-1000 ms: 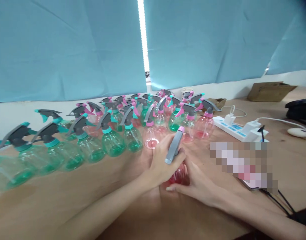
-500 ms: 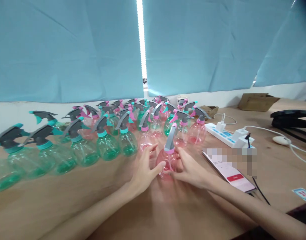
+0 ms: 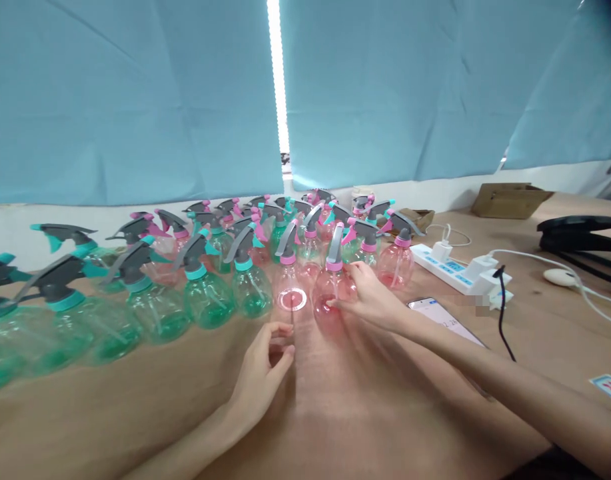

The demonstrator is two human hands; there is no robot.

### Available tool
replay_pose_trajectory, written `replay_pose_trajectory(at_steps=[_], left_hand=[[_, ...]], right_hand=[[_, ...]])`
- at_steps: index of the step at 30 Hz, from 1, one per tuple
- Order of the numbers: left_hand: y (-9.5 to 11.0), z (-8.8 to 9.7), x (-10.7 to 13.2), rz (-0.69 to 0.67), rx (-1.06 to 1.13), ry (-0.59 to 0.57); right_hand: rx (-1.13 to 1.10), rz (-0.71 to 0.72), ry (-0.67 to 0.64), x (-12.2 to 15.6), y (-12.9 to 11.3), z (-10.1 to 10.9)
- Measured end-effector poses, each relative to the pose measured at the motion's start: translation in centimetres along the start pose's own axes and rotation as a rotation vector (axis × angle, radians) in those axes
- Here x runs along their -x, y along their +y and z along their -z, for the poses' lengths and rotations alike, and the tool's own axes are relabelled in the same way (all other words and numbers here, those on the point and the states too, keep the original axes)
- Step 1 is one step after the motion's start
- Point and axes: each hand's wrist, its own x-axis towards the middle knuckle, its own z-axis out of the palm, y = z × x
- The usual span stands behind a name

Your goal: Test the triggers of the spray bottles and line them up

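My right hand (image 3: 368, 293) is wrapped around the right side of a pink spray bottle (image 3: 330, 303) with a grey and pink trigger head. That bottle stands in the front row, just right of another pink spray bottle (image 3: 289, 287). Nearer to me, my left hand (image 3: 266, 360) hovers over the wooden table (image 3: 330, 407), its fingers curved and apart with nothing in them. Left of the pink bottles is a row of green spray bottles (image 3: 208, 300) with turquoise collars. The undersides of my right fingers are partly hidden.
Several more pink and green bottles stand behind the front row. A white power strip (image 3: 448, 267) with plugs and cables lies at right, near a phone (image 3: 445, 320) partly under my right arm. Farther right are a cardboard box (image 3: 510, 201), a white mouse (image 3: 560, 277) and a black stand (image 3: 580, 227).
The pink spray bottle has moved away from me, up to the row. My left hand has come off it and drawn back to the left, while my right hand stays on it.
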Motion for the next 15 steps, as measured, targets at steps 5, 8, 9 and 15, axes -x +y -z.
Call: replay_pose_trajectory(at_steps=[5, 8, 9, 15], left_hand=[[-0.7, 0.0, -0.3, -0.005, -0.011, -0.019], [-0.9, 0.0, -0.3, -0.017, -0.006, -0.021], [-1.0, 0.0, -0.3, -0.020, -0.006, -0.021], [-0.7, 0.0, -0.4, -0.016, -0.006, -0.023]], right_hand=[[0.068, -0.017, 0.032, -0.9, -0.3, -0.4], [0.128, -0.039, 0.038, -1.5, -0.3, -0.5], [0.140, -0.044, 0.038, -1.7, -0.3, -0.6], [0.161, -0.072, 0.029, -2.5, -0.2, -0.6]])
